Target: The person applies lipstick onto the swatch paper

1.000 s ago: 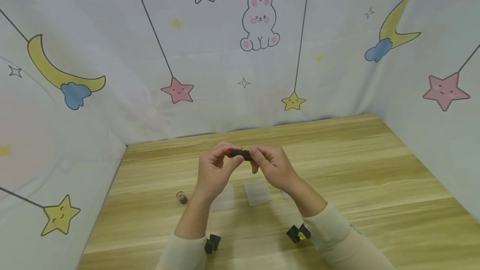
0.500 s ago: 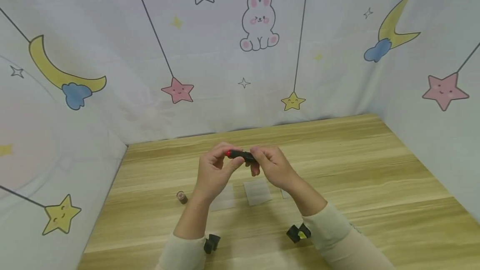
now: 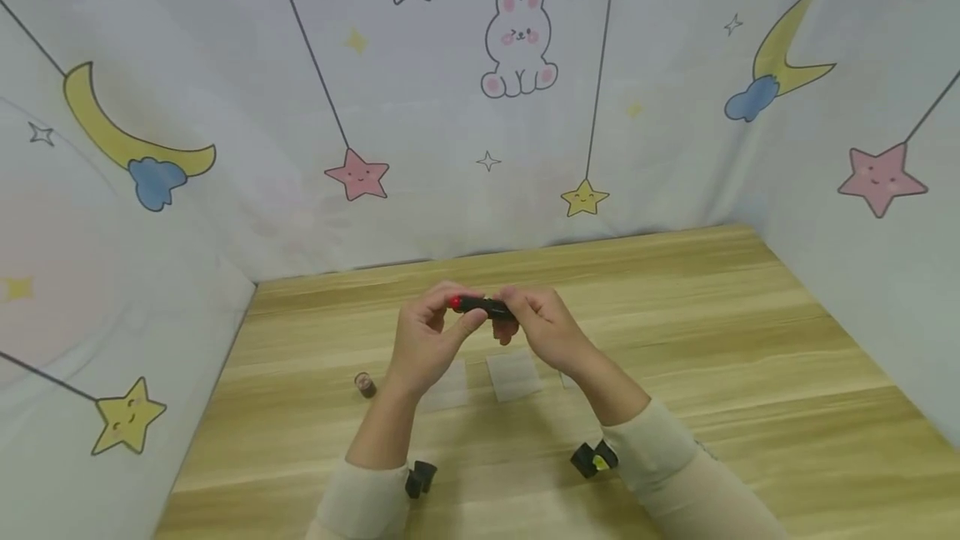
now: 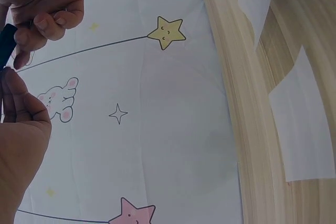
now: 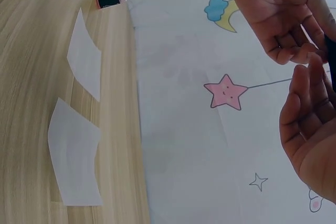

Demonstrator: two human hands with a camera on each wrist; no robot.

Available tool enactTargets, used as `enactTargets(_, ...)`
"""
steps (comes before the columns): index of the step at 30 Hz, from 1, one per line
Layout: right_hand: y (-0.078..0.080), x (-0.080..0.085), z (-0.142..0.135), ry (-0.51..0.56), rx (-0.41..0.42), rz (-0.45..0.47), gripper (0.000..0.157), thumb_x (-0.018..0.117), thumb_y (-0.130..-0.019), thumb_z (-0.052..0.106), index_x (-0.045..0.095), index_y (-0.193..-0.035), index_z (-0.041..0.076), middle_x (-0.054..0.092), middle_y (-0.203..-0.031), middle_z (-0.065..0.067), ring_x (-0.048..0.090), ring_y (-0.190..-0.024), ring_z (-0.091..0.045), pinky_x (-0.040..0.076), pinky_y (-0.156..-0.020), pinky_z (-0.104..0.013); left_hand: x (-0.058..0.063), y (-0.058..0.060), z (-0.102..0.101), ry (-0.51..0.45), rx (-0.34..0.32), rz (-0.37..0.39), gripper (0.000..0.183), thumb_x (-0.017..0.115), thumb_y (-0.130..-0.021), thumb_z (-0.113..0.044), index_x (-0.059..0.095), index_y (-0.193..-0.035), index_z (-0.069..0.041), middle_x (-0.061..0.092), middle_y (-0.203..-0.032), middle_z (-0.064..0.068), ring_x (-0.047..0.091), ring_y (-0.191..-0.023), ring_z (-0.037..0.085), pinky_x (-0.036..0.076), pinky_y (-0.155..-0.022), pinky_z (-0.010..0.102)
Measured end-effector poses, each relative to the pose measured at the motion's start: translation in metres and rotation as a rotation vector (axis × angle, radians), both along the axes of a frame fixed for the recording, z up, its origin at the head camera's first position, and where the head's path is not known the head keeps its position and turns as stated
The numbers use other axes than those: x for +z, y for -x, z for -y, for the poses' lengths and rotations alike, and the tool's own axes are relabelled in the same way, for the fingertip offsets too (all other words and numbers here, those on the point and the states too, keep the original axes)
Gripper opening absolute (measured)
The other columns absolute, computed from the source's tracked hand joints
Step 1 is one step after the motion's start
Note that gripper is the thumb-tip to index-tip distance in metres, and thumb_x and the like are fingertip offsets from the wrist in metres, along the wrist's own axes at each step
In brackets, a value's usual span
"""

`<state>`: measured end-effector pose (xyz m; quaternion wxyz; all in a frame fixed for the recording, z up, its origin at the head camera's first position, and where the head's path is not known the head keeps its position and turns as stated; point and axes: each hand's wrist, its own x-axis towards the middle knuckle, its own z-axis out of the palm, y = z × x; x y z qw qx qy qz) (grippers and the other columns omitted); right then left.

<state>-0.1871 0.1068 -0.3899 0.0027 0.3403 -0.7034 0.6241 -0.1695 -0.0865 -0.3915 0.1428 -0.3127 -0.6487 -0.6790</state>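
Spanning the gap between two hands, the black stick was held just below the centre of the head view. Its long axis ran left to right, dipping slightly toward the right, with the red tip facing left. Neither hand was nearer: each had hold of one part. The left hand pinched the left part, thumb along the lower side and fingers behind, leaving the red tip in sight; the right hand gripped the right end between thumb and curled fingers, hiding that end. Lower in the frame, well apart from the stick, a white sheet lay on the table, another to its left beside the left forearm. A small dark cylinder stood or lay left of the left wrist; which, I couldn't tell
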Motion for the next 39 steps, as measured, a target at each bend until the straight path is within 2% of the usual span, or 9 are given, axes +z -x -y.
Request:
enactTargets(4,-0.0003,-0.0015,0.0008,0.042,0.015,-0.003,0.041,0.052,-0.107,0.032,0.065,-0.114,-0.006,0.066,-0.090,-0.017,0.062,-0.071,-0.019,0.055,-0.067,-0.032,0.0001,0.0006,0.0007,0.011,-0.001,0.009,0.025,0.074,-0.091,-0.007,0.068,-0.107,0.010,0.069,-0.106,0.001,0.063,-0.103,0.019,0.050,-0.097,0.031)
enactTargets(7,-0.0015,-0.0022,0.0010,0.052,-0.003,-0.029,0.032,0.061,-0.103,0.025,0.063,-0.114,-0.005,0.067,-0.096,-0.018,0.063,-0.070,-0.019,0.055,-0.067,-0.033,0.0005,0.0005,0.0011,0.010,0.002,0.016,0.024,0.074,-0.091,-0.007,0.068,-0.107,0.011,0.069,-0.106,0.001,0.062,-0.103,0.019,0.050,-0.098,0.031)
enactTargets(13,-0.0034,-0.0023,0.0030,0.073,-0.026,-0.054,0.022,0.063,-0.102,0.016,0.065,-0.111,-0.004,0.067,-0.096,-0.025,0.063,-0.070,-0.020,0.054,-0.066,-0.031,0.0019,-0.0005,0.0014,0.005,0.005,0.019,0.025,0.074,-0.091,-0.008,0.068,-0.107,0.010,0.069,-0.105,0.000,0.063,-0.102,0.019,0.049,-0.098,0.031)
enactTargets(15,-0.0032,-0.0031,0.0035,0.082,-0.022,-0.045,0.024,0.062,-0.102,0.016,0.065,-0.111,-0.006,0.066,-0.096,-0.029,0.064,-0.071,-0.021,0.055,-0.066,-0.032,0.0019,-0.0006,0.0020,0.006,0.009,0.022,0.025,0.074,-0.091,-0.008,0.069,-0.107,0.010,0.069,-0.105,0.000,0.063,-0.102,0.019,0.049,-0.098,0.031)
enactTargets(19,-0.0025,-0.0040,0.0044,0.095,-0.002,-0.028,0.029,0.060,-0.104,0.020,0.065,-0.111,-0.008,0.066,-0.091,-0.024,0.064,-0.072,-0.020,0.055,-0.067,-0.031,0.0030,-0.0014,0.0030,0.009,0.017,0.026,0.024,0.075,-0.090,-0.007,0.069,-0.106,0.010,0.069,-0.103,-0.001,0.063,-0.102,0.019,0.049,-0.098,0.031)
enactTargets(26,-0.0001,-0.0050,0.0058,0.124,0.087,0.004,0.043,0.053,-0.107,0.030,0.065,-0.108,-0.012,0.063,-0.079,-0.016,0.061,-0.069,-0.017,0.055,-0.066,-0.029,0.0035,-0.0013,0.0055,0.021,0.008,0.014,0.024,0.076,-0.089,-0.008,0.069,-0.105,0.010,0.069,-0.101,-0.003,0.063,-0.099,0.018,0.049,-0.097,0.032)
enactTargets(34,-0.0002,-0.0059,0.0085,0.127,0.084,0.059,0.049,0.053,-0.106,0.037,0.066,-0.104,-0.011,0.063,-0.075,-0.005,0.059,-0.068,-0.016,0.054,-0.065,-0.028,0.0035,0.0002,0.0069,0.036,0.020,-0.004,0.019,0.075,-0.089,-0.001,0.070,-0.105,0.009,0.069,-0.100,-0.001,0.063,-0.098,0.018,0.050,-0.094,0.031)
enactTargets(39,-0.0009,-0.0072,0.0097,0.140,0.081,0.079,0.044,0.056,-0.106,0.031,0.065,-0.108,-0.013,0.063,-0.078,-0.005,0.060,-0.069,-0.016,0.054,-0.066,-0.029,0.0018,-0.0002,0.0088,0.068,0.054,0.001,0.020,0.076,-0.088,0.000,0.071,-0.107,0.006,0.069,-0.100,0.001,0.062,-0.097,0.018,0.051,-0.092,0.030)
